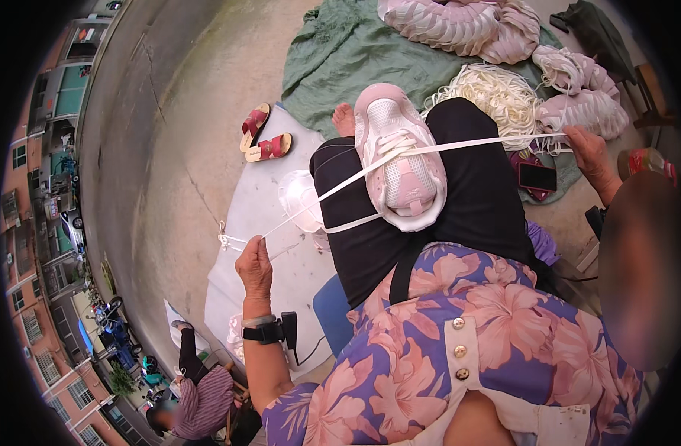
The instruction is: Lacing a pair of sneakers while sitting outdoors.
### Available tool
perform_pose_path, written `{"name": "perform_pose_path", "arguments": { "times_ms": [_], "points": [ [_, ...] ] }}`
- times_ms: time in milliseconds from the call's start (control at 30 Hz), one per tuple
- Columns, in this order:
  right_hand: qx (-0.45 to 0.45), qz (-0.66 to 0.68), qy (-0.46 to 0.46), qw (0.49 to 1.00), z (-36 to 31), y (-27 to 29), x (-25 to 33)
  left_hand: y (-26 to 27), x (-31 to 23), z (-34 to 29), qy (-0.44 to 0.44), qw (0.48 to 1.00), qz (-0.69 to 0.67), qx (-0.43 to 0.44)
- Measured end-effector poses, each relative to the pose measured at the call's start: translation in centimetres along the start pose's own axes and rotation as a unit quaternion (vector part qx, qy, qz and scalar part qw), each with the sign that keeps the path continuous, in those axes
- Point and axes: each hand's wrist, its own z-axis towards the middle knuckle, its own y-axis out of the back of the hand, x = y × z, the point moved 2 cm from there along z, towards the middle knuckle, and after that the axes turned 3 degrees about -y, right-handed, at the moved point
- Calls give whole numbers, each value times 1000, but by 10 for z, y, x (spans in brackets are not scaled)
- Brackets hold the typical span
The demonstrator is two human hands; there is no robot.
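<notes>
Both hands [254, 266] [592, 154], each pinched closed, hold white lace [489, 143] taut.

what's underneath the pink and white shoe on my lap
Black trousers show on both sides of the shoe. Its sole's underside and whatever lies directly beneath are covered.

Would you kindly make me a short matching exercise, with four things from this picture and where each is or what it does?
1. Pink-and-white shoe
2. Red sandals
3. Heap of cream laces
4. Right hand

A. Just left of the green cloth
B. Pinching a white lace
C. Resting on the black trousers
D. Beyond the knees, beside bundled pink-and-white shoes

Pairs: 1-C, 2-A, 3-D, 4-B.
</notes>
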Motion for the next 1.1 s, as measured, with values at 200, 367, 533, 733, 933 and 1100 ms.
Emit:
{"name": "perform_pose_path", "arguments": {
  "times_ms": [200, 367, 533, 733, 933, 1100],
  "points": [
    [-56, -45, -143, 987, -68, 26, -132, 51, 118, -58, 156, 987, 46, -8],
    [-74, 95, -433, 893, -90, 41, -172, 73, 137, -52, 318, 947, -26, -43],
    [56, 465, -475, 745, -15, -21, 13, 8, 11, 7, 428, 813, -380, 110],
    [256, 676, -400, 563, 60, -44, 166, -53, -131, 63, 342, 664, -559, 358],
    [183, 669, -359, 625, 106, -78, 186, -89, -167, 109, 309, 658, -614, 307],
    [98, 689, -339, 633, 116, -82, 186, -98, -175, 124, 283, 687, -628, 232]
  ]
}}
